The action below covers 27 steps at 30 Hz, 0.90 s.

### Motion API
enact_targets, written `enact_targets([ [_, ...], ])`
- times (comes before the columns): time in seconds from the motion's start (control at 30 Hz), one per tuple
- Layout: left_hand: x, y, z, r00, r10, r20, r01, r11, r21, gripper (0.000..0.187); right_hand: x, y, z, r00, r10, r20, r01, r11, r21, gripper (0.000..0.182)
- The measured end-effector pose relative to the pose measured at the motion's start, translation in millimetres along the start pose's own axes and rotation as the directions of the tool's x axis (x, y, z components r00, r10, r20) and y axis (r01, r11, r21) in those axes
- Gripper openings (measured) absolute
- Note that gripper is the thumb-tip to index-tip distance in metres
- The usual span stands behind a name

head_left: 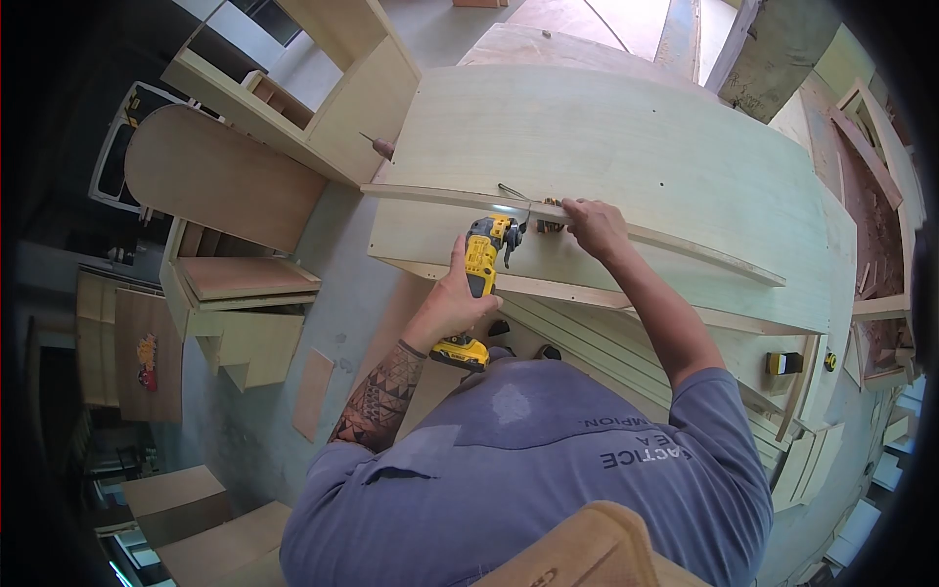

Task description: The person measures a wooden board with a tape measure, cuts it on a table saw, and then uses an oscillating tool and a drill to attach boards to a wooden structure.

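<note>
The left hand (457, 301) is wrapped around the yellow power tool (482, 256), whose head is at the wood strip (675, 245) over the pale panel (587, 122); whether its blade touches the strip, I cannot tell. The right hand (595, 230) has its fingers bent at the strip, just right of the tool; how firmly they grip is unclear. At upper left, an open cabinet (364, 98) contains a small wooden tray (277, 101). Below it, a box (256, 349) has boards (245, 278) on top. Wood scraps (867, 278) lie inside the frame (877, 308) at far right.
</note>
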State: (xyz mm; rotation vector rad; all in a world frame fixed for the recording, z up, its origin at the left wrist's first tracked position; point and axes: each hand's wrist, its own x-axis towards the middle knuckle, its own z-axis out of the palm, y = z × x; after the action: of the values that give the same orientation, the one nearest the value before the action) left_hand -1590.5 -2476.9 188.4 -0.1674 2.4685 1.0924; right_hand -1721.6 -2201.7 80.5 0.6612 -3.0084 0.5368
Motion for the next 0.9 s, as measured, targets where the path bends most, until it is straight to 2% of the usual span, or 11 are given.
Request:
enact_targets([
  [0.07, -3, 8, -5, 0.993, -0.086, 0.078, 0.086, 0.996, 0.010, 0.120, -1, -1, -1, 1.000, 0.006, 0.010, -0.005, 1.000, -0.012, 0.024],
  [0.5, -1, 2, 0, 0.998, -0.056, 0.023, 0.056, 0.998, 0.021, 0.118, -6, -7, 0, 0.999, 0.038, 0.001, -0.038, 0.999, -0.016, 0.024],
  [0.67, 3, 0, 2, 0.995, -0.088, 0.038, 0.089, 0.996, -0.012, 0.118, -11, -13, 4, 0.999, 0.050, -0.003, -0.050, 0.999, -0.014, 0.026],
  [0.9, -5, 10, -5, 0.997, -0.027, 0.073, 0.030, 0.999, -0.036, 0.120, -5, -3, 4, 1.000, 0.028, -0.002, -0.028, 0.998, -0.050, 0.022],
])
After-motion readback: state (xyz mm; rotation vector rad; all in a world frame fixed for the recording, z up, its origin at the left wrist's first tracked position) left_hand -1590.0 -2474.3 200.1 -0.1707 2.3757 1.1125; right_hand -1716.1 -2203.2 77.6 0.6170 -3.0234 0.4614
